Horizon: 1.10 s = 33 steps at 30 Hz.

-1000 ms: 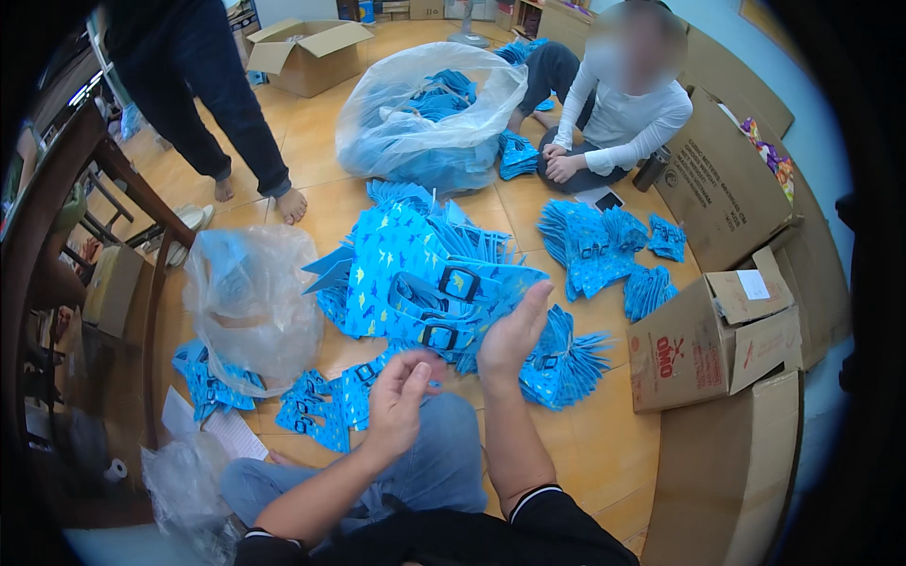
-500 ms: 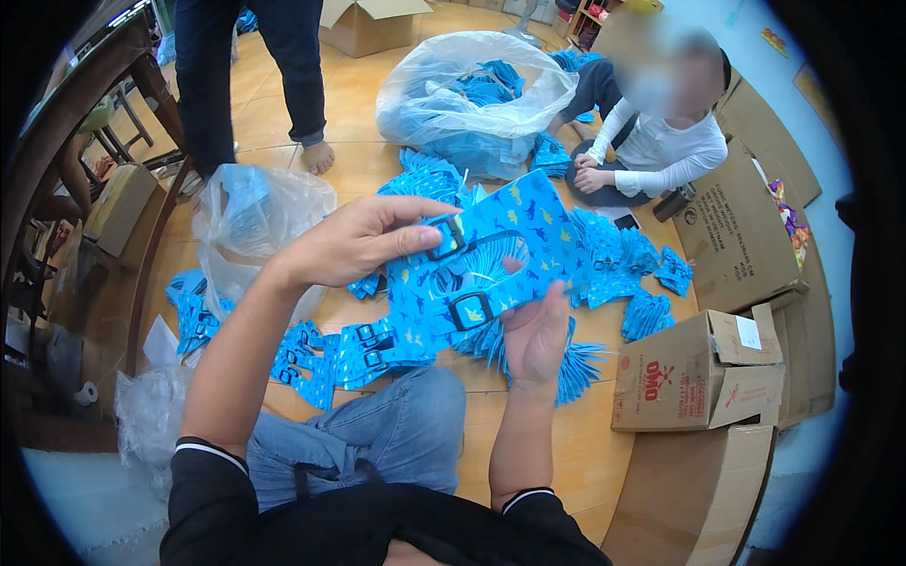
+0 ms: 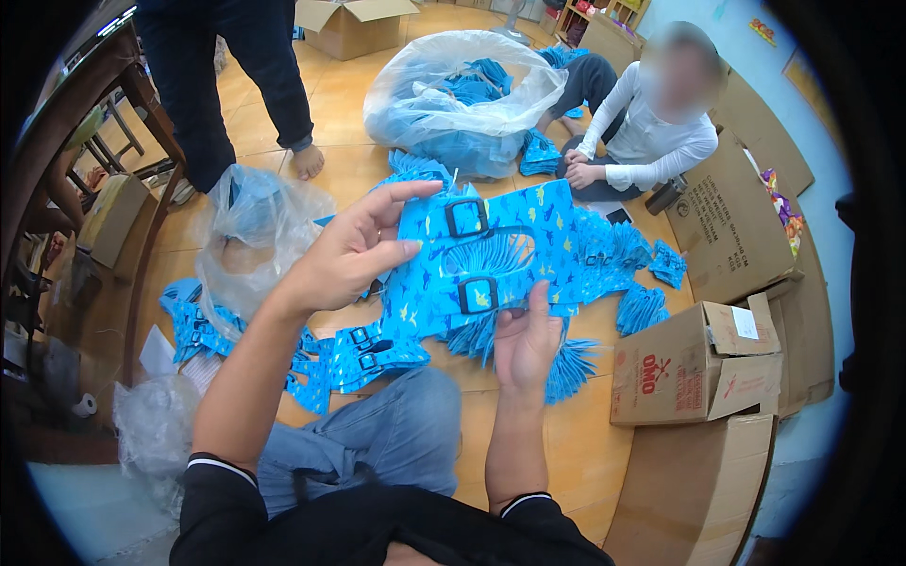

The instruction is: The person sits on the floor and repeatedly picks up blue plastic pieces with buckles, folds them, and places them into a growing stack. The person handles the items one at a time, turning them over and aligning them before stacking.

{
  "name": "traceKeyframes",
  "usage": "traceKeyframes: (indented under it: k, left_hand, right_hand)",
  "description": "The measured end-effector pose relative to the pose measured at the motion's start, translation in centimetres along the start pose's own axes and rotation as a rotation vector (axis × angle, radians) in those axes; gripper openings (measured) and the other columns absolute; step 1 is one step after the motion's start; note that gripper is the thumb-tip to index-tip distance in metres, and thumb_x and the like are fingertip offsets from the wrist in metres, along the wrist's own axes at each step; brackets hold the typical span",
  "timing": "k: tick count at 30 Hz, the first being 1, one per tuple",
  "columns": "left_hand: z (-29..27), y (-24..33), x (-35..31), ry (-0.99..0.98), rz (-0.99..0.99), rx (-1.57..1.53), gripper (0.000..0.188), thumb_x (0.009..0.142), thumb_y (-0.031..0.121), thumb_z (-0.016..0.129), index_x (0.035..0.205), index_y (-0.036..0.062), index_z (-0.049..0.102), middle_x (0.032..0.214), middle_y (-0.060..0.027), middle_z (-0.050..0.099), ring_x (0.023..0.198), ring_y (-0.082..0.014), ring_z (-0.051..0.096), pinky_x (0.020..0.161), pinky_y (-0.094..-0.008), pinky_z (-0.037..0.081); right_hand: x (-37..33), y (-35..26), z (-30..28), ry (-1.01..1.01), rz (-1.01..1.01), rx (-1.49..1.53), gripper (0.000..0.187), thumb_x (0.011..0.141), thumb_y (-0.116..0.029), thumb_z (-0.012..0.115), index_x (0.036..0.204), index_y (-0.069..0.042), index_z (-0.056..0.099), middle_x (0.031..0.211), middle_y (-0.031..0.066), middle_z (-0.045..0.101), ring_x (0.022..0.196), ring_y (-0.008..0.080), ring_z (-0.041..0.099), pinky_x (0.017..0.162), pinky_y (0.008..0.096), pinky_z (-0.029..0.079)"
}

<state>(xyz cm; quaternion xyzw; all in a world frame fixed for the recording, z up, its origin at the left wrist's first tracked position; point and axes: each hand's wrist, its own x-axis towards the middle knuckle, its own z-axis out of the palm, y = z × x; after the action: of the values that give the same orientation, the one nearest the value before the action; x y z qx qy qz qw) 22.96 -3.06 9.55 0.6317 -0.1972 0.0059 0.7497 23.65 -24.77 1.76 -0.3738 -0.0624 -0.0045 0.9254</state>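
Note:
In front of me is a flat blue piece, printed with small yellow and dark animal shapes. It has an oval cut-out and two black buckle shapes; whether these are printed or real I cannot tell. My right hand grips its lower edge, thumb in front and fingers behind. At its left edge is my left hand, with index finger and thumb spread apart and the thumb tip touching the piece. Similar blue pieces lie fanned on the floor by my knee, and more bundles lie to the right.
A large clear bag full of blue pieces stands ahead, with a smaller plastic bag at left. A person sits at the far right; another person's legs stand far left. Cardboard boxes line the right side.
The blue piece has turned flatter toward me and levelled out. My left thumb has drawn back from its buckle to the left edge, and those fingers have spread.

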Motion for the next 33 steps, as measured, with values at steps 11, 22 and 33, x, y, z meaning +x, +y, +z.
traceKeyframes:
  k: [11,22,33]
  left_hand:
    - [-1.0,-2.0,0.0,0.140,-0.172,-0.001,0.040,0.093,0.012,0.058,0.132,0.0030,0.049,0.086,0.0035,0.060,0.070,-0.0014,0.050,0.061,-0.0176,0.041]
    - [-1.3,-4.3,0.3,0.258,-0.361,-0.279,0.040,0.092,0.010,0.059,0.130,0.0026,0.050,0.084,0.0035,0.060,0.067,0.0002,0.052,0.056,-0.0150,0.042]
    - [0.4,-4.4,-0.4,0.268,-0.274,-0.085,0.038,0.091,0.011,0.060,0.127,0.0055,0.050,0.090,0.0006,0.061,0.074,-0.0025,0.054,0.058,-0.0184,0.043]
  right_hand:
    - [-0.8,-1.5,-0.3,0.066,0.057,0.017,0.032,0.098,-0.025,0.049,0.123,-0.005,0.052,0.108,0.0085,0.066,0.084,0.0183,0.068,0.056,0.0222,0.051]
    - [-1.0,-2.2,-0.1,0.073,0.027,-0.028,0.036,0.098,-0.022,0.046,0.126,0.001,0.046,0.106,0.0157,0.066,0.079,0.0261,0.070,0.051,0.0248,0.055]
    - [-1.1,0.0,1.3,-0.152,0.218,0.086,0.038,0.101,-0.028,0.043,0.131,-0.004,0.044,0.122,0.0097,0.059,0.106,0.0199,0.060,0.089,0.0374,0.051]
